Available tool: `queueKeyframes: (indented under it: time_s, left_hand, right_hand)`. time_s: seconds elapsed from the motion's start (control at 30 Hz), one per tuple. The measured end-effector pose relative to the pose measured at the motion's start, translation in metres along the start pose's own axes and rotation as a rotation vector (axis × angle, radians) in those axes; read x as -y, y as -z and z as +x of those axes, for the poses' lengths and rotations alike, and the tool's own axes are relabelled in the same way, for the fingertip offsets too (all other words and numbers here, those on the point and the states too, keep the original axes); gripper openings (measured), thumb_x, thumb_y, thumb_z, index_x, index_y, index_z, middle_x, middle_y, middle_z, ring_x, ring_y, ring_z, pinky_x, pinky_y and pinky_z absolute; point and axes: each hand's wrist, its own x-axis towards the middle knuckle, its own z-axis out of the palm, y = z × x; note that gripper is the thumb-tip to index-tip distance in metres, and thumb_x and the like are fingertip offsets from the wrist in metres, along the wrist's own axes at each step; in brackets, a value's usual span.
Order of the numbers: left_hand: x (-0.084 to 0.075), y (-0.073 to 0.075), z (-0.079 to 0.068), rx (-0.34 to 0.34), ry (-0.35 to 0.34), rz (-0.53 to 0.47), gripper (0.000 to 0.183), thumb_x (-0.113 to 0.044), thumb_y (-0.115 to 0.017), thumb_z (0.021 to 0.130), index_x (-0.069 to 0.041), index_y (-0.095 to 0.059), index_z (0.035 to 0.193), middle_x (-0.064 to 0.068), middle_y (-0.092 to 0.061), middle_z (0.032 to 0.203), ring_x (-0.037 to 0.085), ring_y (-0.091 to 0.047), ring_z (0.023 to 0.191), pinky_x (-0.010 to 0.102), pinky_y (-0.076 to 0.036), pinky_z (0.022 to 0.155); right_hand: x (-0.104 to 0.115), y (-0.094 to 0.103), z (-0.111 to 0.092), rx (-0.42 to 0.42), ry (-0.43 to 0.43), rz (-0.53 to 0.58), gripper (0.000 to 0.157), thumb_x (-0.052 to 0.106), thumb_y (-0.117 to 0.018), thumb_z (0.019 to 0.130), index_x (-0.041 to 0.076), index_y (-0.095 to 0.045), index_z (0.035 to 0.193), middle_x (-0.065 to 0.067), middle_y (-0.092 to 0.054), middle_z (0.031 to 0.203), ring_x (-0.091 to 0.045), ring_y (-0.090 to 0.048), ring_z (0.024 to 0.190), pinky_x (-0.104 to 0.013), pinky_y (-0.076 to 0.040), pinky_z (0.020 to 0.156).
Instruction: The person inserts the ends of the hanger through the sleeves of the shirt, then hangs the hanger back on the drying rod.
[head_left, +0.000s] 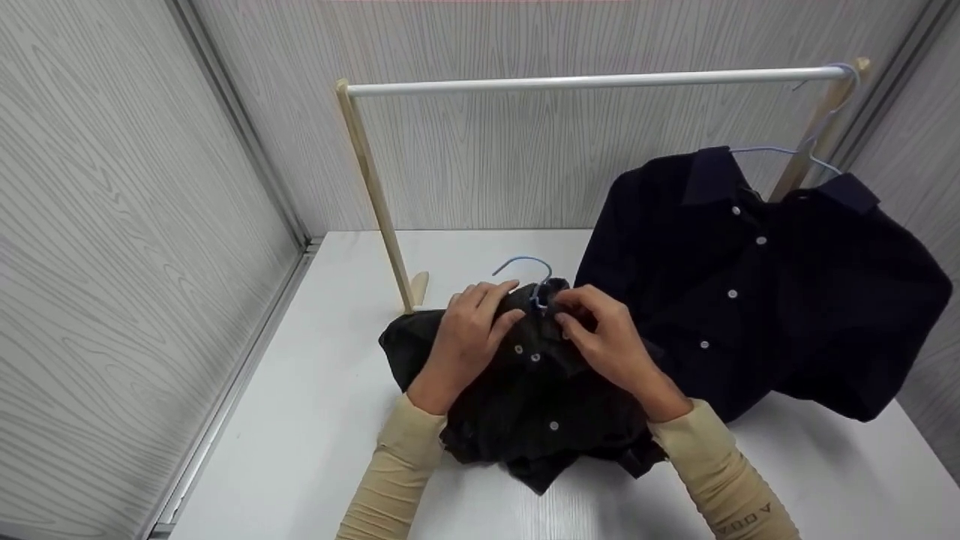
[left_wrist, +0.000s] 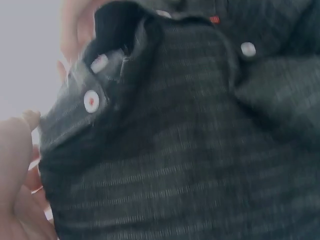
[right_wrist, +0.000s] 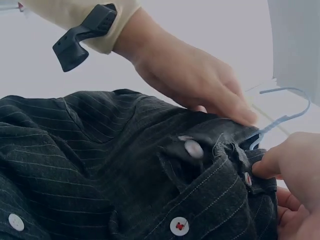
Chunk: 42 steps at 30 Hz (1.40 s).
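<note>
A dark pinstriped shirt (head_left: 510, 405) with white buttons lies bunched on the table. The hook of a light blue hanger (head_left: 525, 259) sticks out at its collar, while the rest of the hanger is hidden inside the cloth. My left hand (head_left: 469, 330) holds the shirt beside the collar, thumb in front and fingers behind the edge in the left wrist view. On the other side of the hook, my right hand (head_left: 604, 337) pinches the collar edge near a small button (right_wrist: 248, 179). Another button (right_wrist: 179, 226) shows lower on the front.
A clothes rack with a white rail (head_left: 600, 81) and wooden posts (head_left: 375, 195) stands behind the shirt. At its right end a navy shirt (head_left: 810, 300) hangs on a pale hanger (head_left: 814, 142), overlapping the right forearm's side. Grey wood-patterned panels (head_left: 112, 187) enclose the white table (head_left: 277, 420).
</note>
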Motion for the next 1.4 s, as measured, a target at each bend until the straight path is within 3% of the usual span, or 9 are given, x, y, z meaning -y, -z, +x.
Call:
queueKeyframes:
  time_s: [0.17,0.33,0.67,0.8,0.97,1.13,1.27,1.4]
  left_hand:
    - [0.018,0.009,-0.007,-0.010,-0.017,0.068,0.022,-0.024,-0.063,0.096,-0.009,-0.071,0.111,0.004,-0.068,0.095,0.021,-0.062,0.086,0.035,-0.049,0.072]
    - [0.030,0.014,-0.011,-0.063,0.009,0.090,0.009,-0.014,-0.067,0.094,-0.010,-0.073,0.098,0.003,-0.068,0.087,0.021,-0.062,0.081,0.034,-0.052,0.072]
    - [0.047,0.023,-0.013,-0.169,0.072,-0.008,0.009,-0.012,-0.069,0.091,-0.007,-0.076,0.094,0.005,-0.071,0.084,0.022,-0.065,0.081,0.035,-0.054,0.083]
    - [0.051,0.024,-0.012,-0.185,0.099,-0.032,0.010,-0.013,-0.069,0.092,-0.006,-0.076,0.094,0.006,-0.071,0.085,0.022,-0.065,0.084,0.036,-0.054,0.084]
    - [0.051,0.024,-0.013,-0.203,0.141,-0.046,0.009,-0.011,-0.069,0.092,-0.006,-0.076,0.093,0.005,-0.071,0.085,0.020,-0.065,0.083,0.034,-0.054,0.078]
    - [0.052,0.024,-0.016,-0.231,0.152,-0.062,0.008,-0.010,-0.069,0.091,-0.007,-0.077,0.093,0.004,-0.071,0.085,0.019,-0.065,0.084,0.034,-0.055,0.077]
    - [0.054,0.022,-0.018,-0.230,0.148,-0.078,0.011,-0.012,-0.068,0.092,-0.008,-0.078,0.094,0.003,-0.072,0.086,0.019,-0.065,0.082,0.033,-0.055,0.076]
    - [0.058,0.019,-0.022,-0.196,0.136,-0.107,0.013,-0.015,-0.067,0.094,-0.009,-0.078,0.097,0.003,-0.072,0.086,0.018,-0.063,0.080,0.032,-0.054,0.074]
  right_hand:
    - [0.014,0.012,0.001,-0.020,-0.055,0.009,0.017,-0.006,-0.068,0.088,0.002,-0.070,0.104,-0.011,-0.068,0.092,-0.018,-0.063,0.073,-0.020,-0.051,0.066]
    - [0.029,0.022,0.001,-0.036,-0.089,-0.013,0.017,-0.009,-0.067,0.087,-0.003,-0.069,0.103,-0.013,-0.067,0.092,-0.015,-0.059,0.075,-0.015,-0.046,0.069]
    - [0.022,0.036,0.000,-0.079,-0.019,-0.093,0.014,-0.011,-0.067,0.086,-0.005,-0.068,0.099,-0.016,-0.065,0.086,-0.015,-0.055,0.072,-0.015,-0.043,0.068]
    - [0.007,0.042,-0.001,-0.100,-0.020,-0.115,0.015,-0.009,-0.069,0.086,-0.002,-0.070,0.099,-0.013,-0.065,0.084,-0.015,-0.054,0.071,-0.017,-0.041,0.066]
    - [-0.008,0.049,-0.002,0.001,-0.099,-0.122,0.020,0.005,-0.068,0.092,0.009,-0.070,0.111,-0.004,-0.067,0.092,-0.010,-0.055,0.074,-0.018,-0.043,0.067]
    - [-0.012,0.059,-0.008,0.075,-0.189,-0.092,0.027,0.016,-0.062,0.098,0.011,-0.065,0.125,-0.002,-0.069,0.097,-0.009,-0.060,0.076,-0.019,-0.047,0.068]
    - [-0.017,0.062,-0.013,0.089,-0.215,-0.128,0.019,0.016,-0.059,0.100,0.010,-0.068,0.115,-0.001,-0.068,0.090,-0.008,-0.058,0.072,-0.021,-0.045,0.065]
    - [-0.022,0.061,-0.016,0.044,-0.184,-0.171,0.011,0.014,-0.061,0.098,0.009,-0.072,0.098,0.000,-0.066,0.083,-0.008,-0.055,0.069,-0.020,-0.044,0.064]
